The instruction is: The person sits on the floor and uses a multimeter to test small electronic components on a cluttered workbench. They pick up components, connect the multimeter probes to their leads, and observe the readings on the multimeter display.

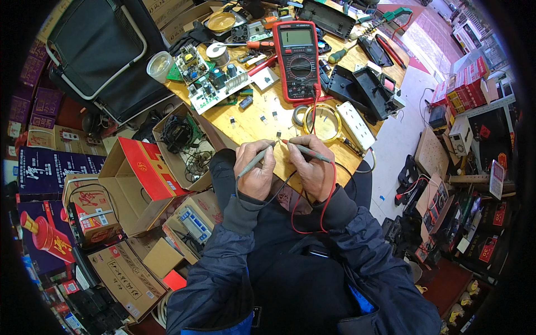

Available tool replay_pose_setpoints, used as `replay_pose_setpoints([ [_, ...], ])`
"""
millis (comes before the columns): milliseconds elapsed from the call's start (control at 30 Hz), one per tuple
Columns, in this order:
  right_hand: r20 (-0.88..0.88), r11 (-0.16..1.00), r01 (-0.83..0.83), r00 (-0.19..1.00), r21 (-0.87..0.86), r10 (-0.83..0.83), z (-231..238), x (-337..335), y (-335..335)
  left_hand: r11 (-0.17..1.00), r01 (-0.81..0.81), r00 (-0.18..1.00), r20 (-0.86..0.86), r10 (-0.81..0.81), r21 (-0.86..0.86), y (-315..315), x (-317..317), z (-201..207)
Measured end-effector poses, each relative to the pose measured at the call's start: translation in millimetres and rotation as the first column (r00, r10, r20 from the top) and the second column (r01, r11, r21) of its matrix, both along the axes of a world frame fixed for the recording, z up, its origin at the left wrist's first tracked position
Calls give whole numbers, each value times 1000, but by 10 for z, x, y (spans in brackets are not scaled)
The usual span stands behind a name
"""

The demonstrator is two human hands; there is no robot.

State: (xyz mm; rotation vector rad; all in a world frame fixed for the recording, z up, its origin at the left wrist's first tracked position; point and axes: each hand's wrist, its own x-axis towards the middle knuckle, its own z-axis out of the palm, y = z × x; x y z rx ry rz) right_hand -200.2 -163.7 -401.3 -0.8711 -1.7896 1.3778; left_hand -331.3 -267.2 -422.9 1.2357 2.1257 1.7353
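Observation:
My left hand (254, 170) is closed round a grey test probe (257, 160) with a dark lead. Between the fingers of my right hand (312, 173) is a second grey test probe (312, 153), red near its tip and on a red lead. Both tips come close together at a small black three-legged transistor (278, 135) on the wooden table; whether they touch its legs is too small to tell. Beyond my hands lies a red multimeter (295, 61) with a grey display. More transistors (233, 121) rest just past my left hand.
A yellow-rimmed magnifying glass (337, 124) and a white power strip (356, 125) lie right of the multimeter. Circuit boards (207, 84), a solder spool (217, 53) and an opened black case (357, 91) crowd the far table (254, 131). Cardboard boxes (129, 276) stand left of my legs.

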Motion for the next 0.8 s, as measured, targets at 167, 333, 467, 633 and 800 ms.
replay_pose_setpoints([
  [167,-3,1000,-4,1000,-18,4,5,1,1,1000,-4,1000,20,4,2,0,4,-8],
  [333,-1,1000,-8,1000,-4,8,-10,7,1,1000,-3,1000,9,3,-1,3,1,-5],
  [467,-10,1000,-9,1000,-17,9,-20,3,7,1000,4,1000,23,-4,6,0,4,4],
  [633,-7,1000,-2,1000,-17,1,-10,1,-2,1000,1,1000,14,-1,-6,-6,5,11],
  [800,4,1000,5,1000,-15,-5,0,1,-2,1000,0,1000,-1,0,-5,-8,1,4],
])
